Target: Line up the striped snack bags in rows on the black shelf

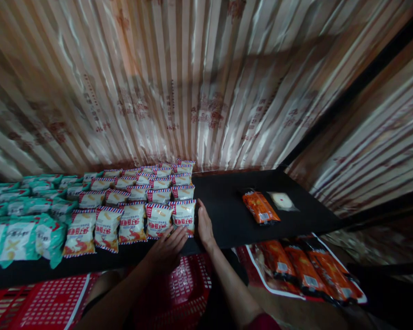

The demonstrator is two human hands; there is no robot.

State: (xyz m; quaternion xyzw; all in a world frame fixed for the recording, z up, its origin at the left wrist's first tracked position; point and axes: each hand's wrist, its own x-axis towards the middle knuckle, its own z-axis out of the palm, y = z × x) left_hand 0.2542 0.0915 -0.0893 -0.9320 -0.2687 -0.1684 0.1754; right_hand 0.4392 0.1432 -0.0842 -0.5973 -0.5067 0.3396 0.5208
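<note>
My left hand (170,244) lies with its fingers extended over the lower front of the rightmost snack bags. Beneath its fingers is the end white snack bag (184,214), which has a red-and-blue striped top edge, red lettering and a shrimp picture. My right hand (204,222) stands edge-on at that bag's right side, palm turned inward and fingers stretched. Left of it, a matching bag (157,219) stands upright, partly behind my left fingers. Several more such bags (132,222) form close rows on the black shelf (220,197).
Teal snack bags (20,236) fill the shelf's left end. An orange packet (259,206) and a clear-wrapped white round item (281,200) lie to the right. Below are red baskets (51,302) and a white-rimmed container (282,293) of orange packets. Pleated plastic sheeting (179,91) hangs behind.
</note>
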